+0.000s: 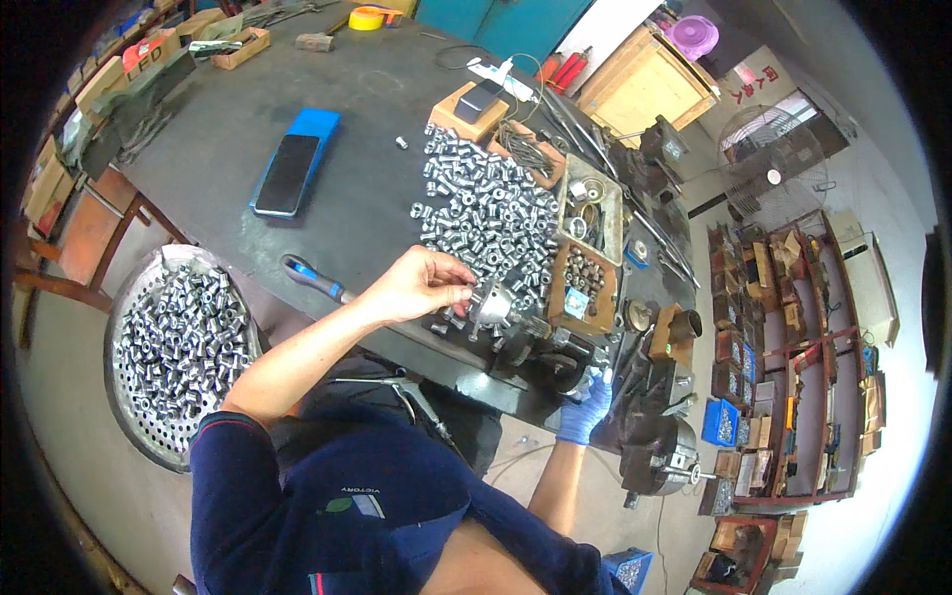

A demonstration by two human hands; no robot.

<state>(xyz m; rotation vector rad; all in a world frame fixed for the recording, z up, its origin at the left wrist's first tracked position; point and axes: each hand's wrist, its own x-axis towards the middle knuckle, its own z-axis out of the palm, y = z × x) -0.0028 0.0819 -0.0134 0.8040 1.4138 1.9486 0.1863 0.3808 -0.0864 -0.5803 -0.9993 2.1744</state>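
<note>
My bare left hand [436, 285] is closed, thumb and fingers pinched at the front of a silver chuck [493, 304]. A small metal part shows between the fingertips, mostly hidden by them. The chuck belongs to a dark bench machine [555, 365] at the table's near edge. At the machine's right end is my right hand [587, 409] in a blue glove, its fingers curled against the machine; what they grip is hidden. Just beyond the chuck lies a large heap of shiny metal fittings [486, 203]. A screwdriver-like tool with a blue and black handle [312, 276] lies left of my left hand.
A perforated round metal tray [126, 382] full of similar fittings stands at left, below table height. On the dark table [367, 119] lies a phone [288, 177] on a blue box. Parts boxes [585, 288] sit right of the heap. Shelves [793, 367] and a fan [773, 159] stand at right.
</note>
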